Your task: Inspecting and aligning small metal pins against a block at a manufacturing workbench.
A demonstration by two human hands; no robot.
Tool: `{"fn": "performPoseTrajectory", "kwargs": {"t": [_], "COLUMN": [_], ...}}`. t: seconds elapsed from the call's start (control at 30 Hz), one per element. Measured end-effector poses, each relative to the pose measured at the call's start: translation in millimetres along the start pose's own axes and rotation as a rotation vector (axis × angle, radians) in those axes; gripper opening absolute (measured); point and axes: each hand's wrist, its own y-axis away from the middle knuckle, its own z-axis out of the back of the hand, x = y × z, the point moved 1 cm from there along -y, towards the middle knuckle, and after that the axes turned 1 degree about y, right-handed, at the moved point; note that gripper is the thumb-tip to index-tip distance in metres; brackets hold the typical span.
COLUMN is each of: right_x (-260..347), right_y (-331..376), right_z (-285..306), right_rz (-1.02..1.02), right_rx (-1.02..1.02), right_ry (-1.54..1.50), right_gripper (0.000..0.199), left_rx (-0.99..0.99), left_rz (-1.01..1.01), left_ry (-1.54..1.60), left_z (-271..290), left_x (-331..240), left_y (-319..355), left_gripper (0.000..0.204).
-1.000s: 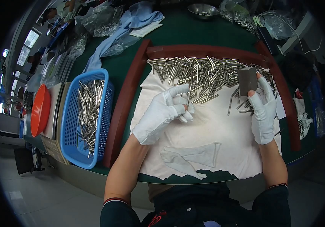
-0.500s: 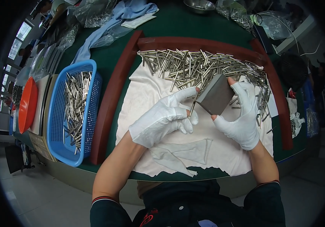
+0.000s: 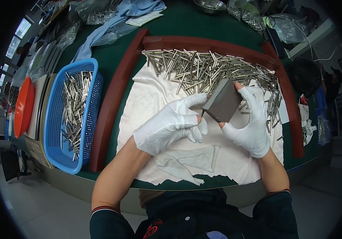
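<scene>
My right hand (image 3: 253,128), in a white glove with bare fingertips, grips a dark grey rectangular block (image 3: 227,102) by its edges, thumb below and fingers above. The block is tilted over the cloth. My left hand (image 3: 167,124), gloved the same way, pinches a slim metal pin (image 3: 202,113) against the block's left side. Only a short dark bit of the pin shows between thumb and forefinger. Beyond both hands a heap of loose metal pins (image 3: 202,71) lies on a pale pink cloth (image 3: 139,99).
Dark red wooden bars (image 3: 115,91) frame the cloth at left, back and right. Left of them stands a blue plastic basket (image 3: 50,131) of pins, with a red bowl (image 3: 24,106) beyond. A crumpled white cloth piece (image 3: 196,157) lies nearest me. A metal bowl (image 3: 210,5) sits at the back.
The block in my right hand has come against the pin, which showed almost fully before and is now mostly hidden. The whole view has shifted slightly.
</scene>
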Motion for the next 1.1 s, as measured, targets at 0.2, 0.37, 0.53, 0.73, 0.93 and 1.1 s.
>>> {"fn": "performPoseTrajectory", "kwargs": {"t": [0.2, 0.37, 0.53, 0.73, 0.93, 1.1], "right_x": [7.4, 8.6, 9.8, 12.6, 11.9, 13.7], "right_y": [-3.0, -3.9, -5.3, -4.5, -4.2, -4.6], "right_z": [-0.8, 6.1, -0.6, 1.4, 1.5, 2.2], "right_rz": [0.048, 0.029, 0.112, 0.129, 0.119, 0.153], "right_rx": [-0.014, -0.014, -0.059, -0.082, -0.092, -0.132], "right_ry": [0.025, -0.007, 0.012, 0.045, 0.032, 0.016], "right_gripper": [0.083, 0.081, 0.084, 0.084, 0.084, 0.085], "left_rx": [0.013, 0.048, -0.015, -0.034, 0.076, 0.037], "left_rz": [0.037, -0.025, 0.009, -0.011, -0.046, -0.040], "left_ry": [-0.105, -0.041, -0.131, -0.220, -0.040, -0.135], "left_z": [-10.3, -9.6, -10.8, -16.5, -6.6, -9.3], "left_x": [-0.3, -5.5, -0.2, -0.9, -3.1, -4.2], "left_y": [1.4, 4.7, 7.5, 6.4, 6.8, 7.0], "left_gripper": [0.066, 0.065, 0.065, 0.059, 0.054, 0.052]}}
